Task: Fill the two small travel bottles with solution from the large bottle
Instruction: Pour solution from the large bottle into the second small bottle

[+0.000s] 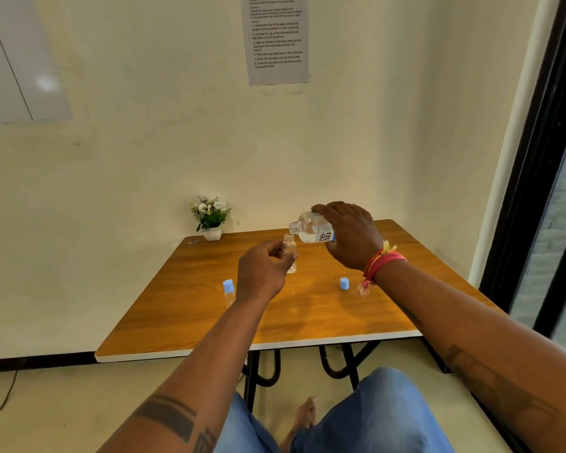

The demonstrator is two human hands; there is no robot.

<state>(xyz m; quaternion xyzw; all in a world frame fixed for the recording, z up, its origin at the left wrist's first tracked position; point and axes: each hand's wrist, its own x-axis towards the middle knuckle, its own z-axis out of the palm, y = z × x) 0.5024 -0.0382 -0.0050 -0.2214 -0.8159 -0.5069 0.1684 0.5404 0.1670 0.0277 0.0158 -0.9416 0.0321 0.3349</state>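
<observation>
My right hand (348,235) was closed around the large bottle (312,228), gripping it from above, with the fingers over the top side and the thumb under it. The bottle was tipped nearly flat, its open neck pointing to my left and a little downward. The clear liquid inside lay along the lower side of the bottle. On my right wrist I wore red and yellow threads (378,263).

My left hand (263,273) held the open travel bottle (290,251) between the thumb and the fingers, closed on its lower part. This small bottle stood upright, and its mouth was just under the neck of the large bottle, very near to it. I could not tell if the two openings touched, or if liquid was running at that moment.

The second travel bottle (229,294) stood on the wooden table (183,308), to the left of my left wrist, partly hidden behind it, and it had its blue cap on. One loose blue cap (344,284) stood on the table under my right wrist, well apart from both bottles. At the far left corner of the table, against the wall, there was a small white pot with flowers (210,217).
</observation>
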